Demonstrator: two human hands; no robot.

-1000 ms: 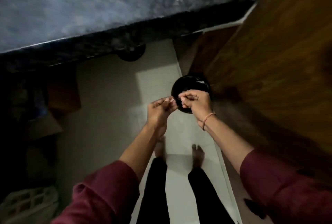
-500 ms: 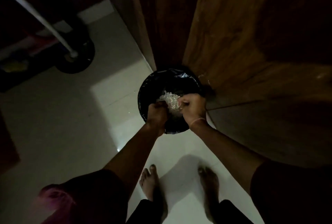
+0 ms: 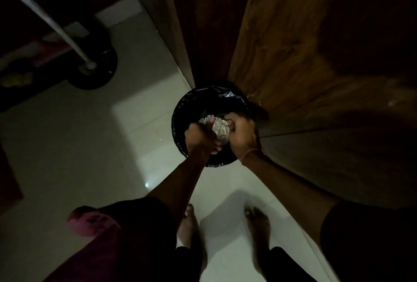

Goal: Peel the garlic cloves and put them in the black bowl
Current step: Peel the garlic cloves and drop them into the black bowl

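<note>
Currently both arms extend downward; the left hand point(image 3: 198, 136) and right hand point(image 3: 242, 133), fingers curled, together grip a pale crinkled papery mass point(image 3: 218, 127) above a round black plastic-lined container point(image 3: 180, 110).

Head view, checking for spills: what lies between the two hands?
Head view shows a pale crumpled clump, held by the left hand and right hand over the black-lined bin.

On my feed the left sleeve point(image 3: 106, 234) shows maroon and ends near the elbow. The right sleeve point(image 3: 370, 238) reads only as dark in the shadow. A thin pale band point(image 3: 249, 154) circles the wrist behind the right hand point(image 3: 242, 132). Black trousers point(image 3: 286, 263) end above bare feet point(image 3: 258, 223).
</note>
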